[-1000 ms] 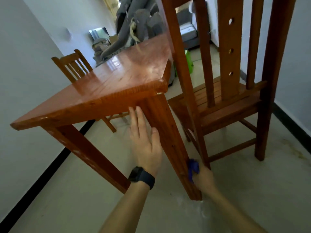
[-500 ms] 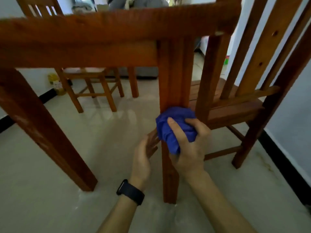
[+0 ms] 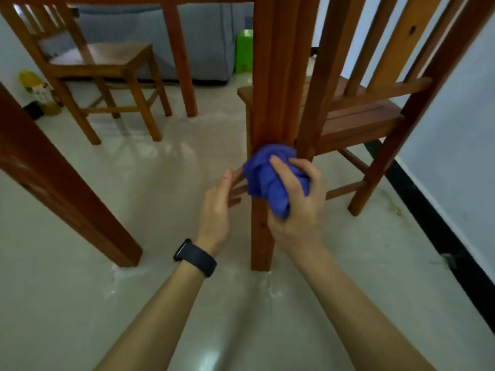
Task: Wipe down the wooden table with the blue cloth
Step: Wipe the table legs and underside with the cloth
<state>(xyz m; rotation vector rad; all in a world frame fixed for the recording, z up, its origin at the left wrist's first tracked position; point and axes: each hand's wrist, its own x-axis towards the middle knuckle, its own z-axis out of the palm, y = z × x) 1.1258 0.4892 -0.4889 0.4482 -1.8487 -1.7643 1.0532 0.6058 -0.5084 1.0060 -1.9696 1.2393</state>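
Right hand (image 3: 297,207) fingers clamp bunched blue cloth (image 3: 265,178) on desk leg (image 3: 261,242), left hand (image 3: 217,207) fingers straight; best: firm strokes down every face.

No writing can be read anywhere in view. The yellow-topped plastic bottle (image 3: 40,92), standing on the floor by the wall at far left, has a pale label with dark marks, but they are too blurred to make out as letters or a brand. The black band watch (image 3: 195,257), worn at the wrist of the left hand (image 3: 214,210), turns its face at an angle, and it is too dark to tell any figures.
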